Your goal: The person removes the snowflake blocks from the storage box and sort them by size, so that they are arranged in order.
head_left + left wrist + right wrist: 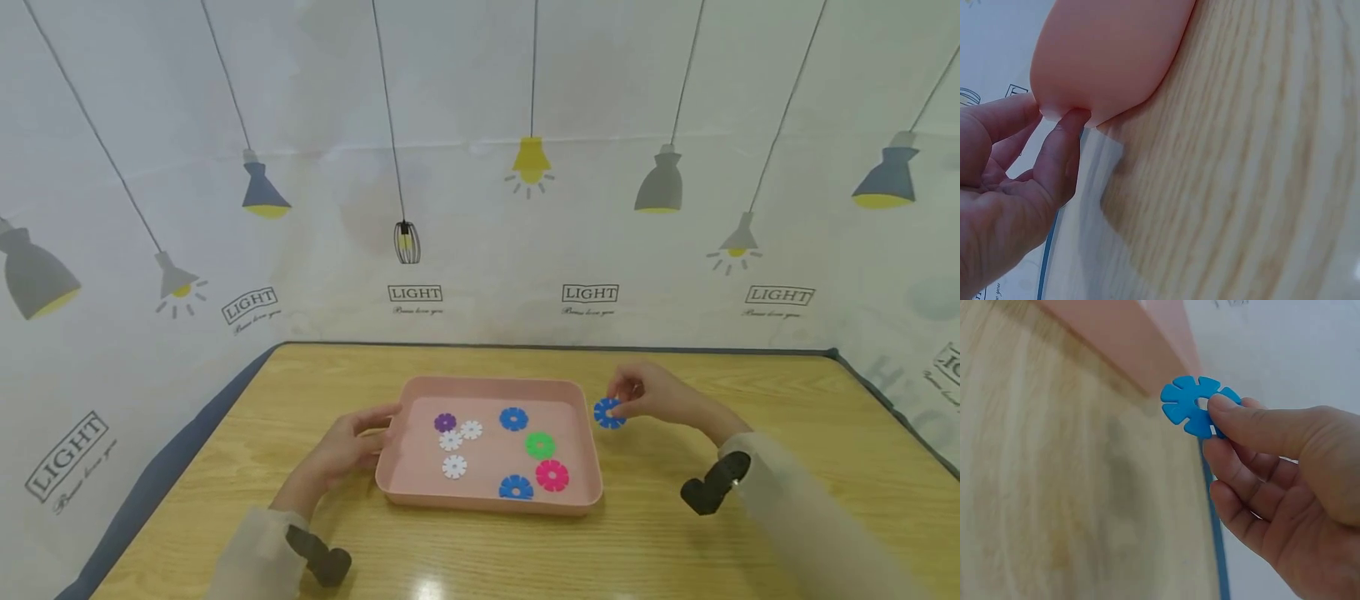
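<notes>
Pink tray [487, 450] is sitting on the worktop [300, 400], near the middle. On its left, a pale sleeve [255, 550] is covering one arm, and a black gadget [330, 567] is poking out at the wrist. The left hand [341, 446] is holding the tray's left side with its thumb and fingers. Some fingertips are hiding at the edge, so the hand is probably pinching the wall, but that spot is hard to see.

Inside the tray, flower-shaped discs are lying about. On the left, a purple disc [445, 418] is resting close behind a first white disc [451, 444]. A second white disc [472, 426] is lying beside that one, a bit to the right. A third white disc [454, 472] is lying in front of them. Farther right, a back blue disc [506, 417] is resting near the far wall, and a front blue disc [507, 487] is lying by the near wall, which is hiding a bit of it. Next, a green disc [533, 446] is lying just behind a hot pink disc [545, 477].

Past the tray's right wall, the right hand [660, 393] is pinching a blue disc [602, 412], just outside the tray. Its thumb is pressing near the hole, and other fingers are curling below.
</notes>
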The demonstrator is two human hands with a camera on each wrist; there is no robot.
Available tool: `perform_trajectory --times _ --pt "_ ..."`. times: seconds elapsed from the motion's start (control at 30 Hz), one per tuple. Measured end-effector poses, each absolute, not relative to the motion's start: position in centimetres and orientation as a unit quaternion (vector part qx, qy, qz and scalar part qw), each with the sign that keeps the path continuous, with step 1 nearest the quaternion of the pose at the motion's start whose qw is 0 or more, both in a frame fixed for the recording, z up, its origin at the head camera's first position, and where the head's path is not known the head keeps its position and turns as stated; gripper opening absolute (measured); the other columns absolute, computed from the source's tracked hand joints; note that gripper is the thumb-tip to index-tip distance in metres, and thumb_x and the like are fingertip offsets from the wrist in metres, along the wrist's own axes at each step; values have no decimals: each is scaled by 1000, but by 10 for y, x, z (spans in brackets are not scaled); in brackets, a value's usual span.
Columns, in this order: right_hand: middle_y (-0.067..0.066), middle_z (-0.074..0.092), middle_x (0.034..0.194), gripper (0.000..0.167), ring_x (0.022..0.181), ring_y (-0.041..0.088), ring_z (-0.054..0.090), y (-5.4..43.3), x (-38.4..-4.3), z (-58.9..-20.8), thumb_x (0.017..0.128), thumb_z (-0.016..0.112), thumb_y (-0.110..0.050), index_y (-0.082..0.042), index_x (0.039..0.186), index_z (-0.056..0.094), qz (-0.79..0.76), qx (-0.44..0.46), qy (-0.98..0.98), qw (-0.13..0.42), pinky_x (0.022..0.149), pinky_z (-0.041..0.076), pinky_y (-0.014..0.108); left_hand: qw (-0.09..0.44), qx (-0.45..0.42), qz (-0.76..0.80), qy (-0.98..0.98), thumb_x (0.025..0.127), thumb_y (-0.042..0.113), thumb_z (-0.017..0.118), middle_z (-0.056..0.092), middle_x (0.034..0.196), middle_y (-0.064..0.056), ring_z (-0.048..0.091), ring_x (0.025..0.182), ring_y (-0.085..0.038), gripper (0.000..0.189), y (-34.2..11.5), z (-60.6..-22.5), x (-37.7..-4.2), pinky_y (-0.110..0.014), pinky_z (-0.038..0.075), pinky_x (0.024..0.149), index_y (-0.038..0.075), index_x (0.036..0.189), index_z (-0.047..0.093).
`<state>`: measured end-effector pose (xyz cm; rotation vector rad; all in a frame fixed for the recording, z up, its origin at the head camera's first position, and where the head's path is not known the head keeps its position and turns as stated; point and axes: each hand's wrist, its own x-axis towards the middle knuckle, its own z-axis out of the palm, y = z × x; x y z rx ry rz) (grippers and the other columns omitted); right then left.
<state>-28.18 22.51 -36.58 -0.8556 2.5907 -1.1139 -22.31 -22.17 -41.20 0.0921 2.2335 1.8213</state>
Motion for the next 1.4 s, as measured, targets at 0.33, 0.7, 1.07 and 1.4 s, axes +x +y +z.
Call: perform_trajectory --times 0.33,0.7,1.07,1.4 --pt "6 57 73 22 68 17 52 252 -276 -400 77 73 -8 4 88 60 -414 -249 863 145 57 47 24 132 37 629 765 93 4 51 39 134 -25 54 106 -30 46 -224 -417 -225 -40 50 84 3 137 41" --pt "4 59 77 19 71 18 52 249 -276 -413 79 71 -10 3 90 62 -391 -234 877 149 60 47 25 129 44 633 762 93 4 50 37 135 -27 53 107 -31 46 -225 -417 -224 -40 50 85 2 138 39" --pt "5 59 80 24 73 18 53 249 -276 -416 82 68 -13 4 98 62 -401 -215 880 135 60 47 26 134 50 642 754 93 5 50 35 136 -28 52 109 -32 47 -225 -415 -222 -40 49 86 1 139 38" --pt "1 56 75 22 69 16 51 198 -270 -368 83 68 -19 -2 97 64 -358 -297 879 104 60 46 26 130 48 644 752 93 3 49 35 136 -28 52 109 -31 46 -224 -416 -221 -40 48 87 1 138 38"
